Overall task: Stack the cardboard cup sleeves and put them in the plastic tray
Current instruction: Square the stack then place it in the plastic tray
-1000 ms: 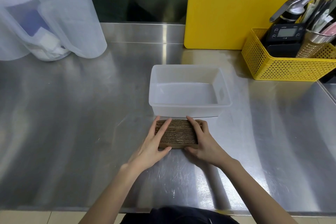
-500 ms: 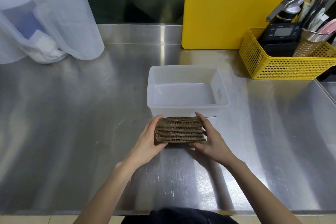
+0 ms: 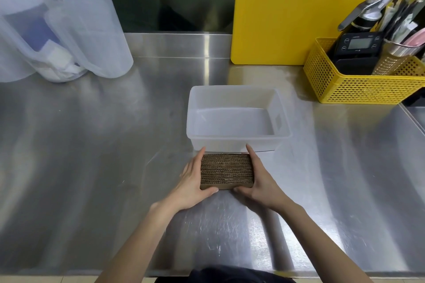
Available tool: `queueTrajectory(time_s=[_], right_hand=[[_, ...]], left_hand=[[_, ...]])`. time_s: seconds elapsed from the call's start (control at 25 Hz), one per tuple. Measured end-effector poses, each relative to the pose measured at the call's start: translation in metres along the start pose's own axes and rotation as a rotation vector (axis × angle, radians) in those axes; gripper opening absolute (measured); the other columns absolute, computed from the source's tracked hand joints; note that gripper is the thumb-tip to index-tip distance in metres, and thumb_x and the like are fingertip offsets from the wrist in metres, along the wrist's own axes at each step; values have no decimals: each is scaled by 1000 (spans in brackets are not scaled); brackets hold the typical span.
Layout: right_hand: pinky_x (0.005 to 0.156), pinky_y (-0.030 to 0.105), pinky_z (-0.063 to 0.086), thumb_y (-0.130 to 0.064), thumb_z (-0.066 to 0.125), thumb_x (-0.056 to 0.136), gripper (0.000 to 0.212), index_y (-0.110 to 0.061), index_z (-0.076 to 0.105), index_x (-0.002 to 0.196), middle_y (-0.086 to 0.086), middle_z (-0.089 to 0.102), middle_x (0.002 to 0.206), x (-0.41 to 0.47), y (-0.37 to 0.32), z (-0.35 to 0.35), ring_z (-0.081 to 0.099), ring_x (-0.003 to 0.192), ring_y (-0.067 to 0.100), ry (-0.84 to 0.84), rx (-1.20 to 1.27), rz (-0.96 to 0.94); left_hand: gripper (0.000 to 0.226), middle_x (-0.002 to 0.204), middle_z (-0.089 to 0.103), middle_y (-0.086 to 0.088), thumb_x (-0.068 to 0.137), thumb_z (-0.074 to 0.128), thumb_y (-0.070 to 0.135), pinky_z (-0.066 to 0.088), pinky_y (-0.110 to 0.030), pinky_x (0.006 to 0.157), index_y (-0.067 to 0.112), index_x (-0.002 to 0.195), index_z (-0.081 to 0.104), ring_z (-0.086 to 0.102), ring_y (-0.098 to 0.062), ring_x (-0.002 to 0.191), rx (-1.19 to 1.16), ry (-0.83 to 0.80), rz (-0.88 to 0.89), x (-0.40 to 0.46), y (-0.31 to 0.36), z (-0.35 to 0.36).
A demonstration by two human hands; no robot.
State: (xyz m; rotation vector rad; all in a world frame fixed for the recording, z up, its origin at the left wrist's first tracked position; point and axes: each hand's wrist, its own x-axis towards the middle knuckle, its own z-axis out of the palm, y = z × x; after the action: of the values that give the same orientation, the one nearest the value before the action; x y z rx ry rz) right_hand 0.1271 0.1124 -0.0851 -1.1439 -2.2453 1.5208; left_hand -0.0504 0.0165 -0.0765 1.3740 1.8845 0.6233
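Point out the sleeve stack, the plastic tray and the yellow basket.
cardboard sleeve stack point(image 3: 226, 171), head view, middle of the ribbed edges.
plastic tray point(image 3: 232, 138), head view, near rim.
yellow basket point(image 3: 358, 88), head view, front mesh wall.

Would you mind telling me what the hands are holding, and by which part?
The stack of cardboard sleeves, pressed between the left hand and right hand at its two short ends.

Both hands, left hand point(image 3: 192, 181) and right hand point(image 3: 259, 181), press the sleeve stack point(image 3: 226, 171) on the worktop point(image 3: 92, 156), just before the empty tray point(image 3: 236, 138)
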Motion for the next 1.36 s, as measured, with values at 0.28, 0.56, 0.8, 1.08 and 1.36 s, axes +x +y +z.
queueTrajectory(time_s=[0.28, 0.56, 0.8, 1.08, 1.36], right_hand=[[87, -2, 38, 1, 68, 74, 85, -28, 24, 141, -21, 50, 120, -9, 6, -12, 52, 103, -21, -1, 94, 35], [78, -6, 38, 6, 66, 76, 80, -27, 27, 137, -26, 48, 112, -6, 2, -14, 50, 95, -29, 44, 141, 19], [84, -6, 36, -2, 67, 76, 82, -38, 22, 136, -22, 51, 118, -7, 8, -12, 49, 99, -28, 41, 90, 37], [83, -6, 34, -2, 68, 76, 74, -25, 33, 137, -15, 56, 118, -11, 7, -10, 50, 96, -29, 60, 103, 48], [79, 10, 49, -24, 70, 61, 74, -22, 44, 131, -1, 62, 119, -19, -3, -20, 61, 103, -2, -5, 382, 90]], left_hand=[[80, 140, 35, -3, 76, 67, 20, 24, -25, 108, 22, 138, 18, 30, -16, 130, -4, -20, 5, 2, -1, -5], [68, 122, 53, 7, 72, 70, 19, 40, -30, 103, 57, 111, 29, 50, -11, 114, -103, -4, 7, 5, -7, -19], [81, 137, 48, 4, 73, 71, 21, 35, -35, 111, 39, 136, 25, 47, -12, 124, -142, -41, -20, 8, -12, -12], [70, 120, 56, 12, 70, 75, 14, 42, -30, 103, 41, 119, 34, 56, -10, 112, -201, 49, -38, 5, -10, -9], [55, 112, 57, 18, 68, 76, 15, 40, -24, 100, 43, 103, 43, 56, -5, 109, -461, -39, -64, -3, -2, -14]])
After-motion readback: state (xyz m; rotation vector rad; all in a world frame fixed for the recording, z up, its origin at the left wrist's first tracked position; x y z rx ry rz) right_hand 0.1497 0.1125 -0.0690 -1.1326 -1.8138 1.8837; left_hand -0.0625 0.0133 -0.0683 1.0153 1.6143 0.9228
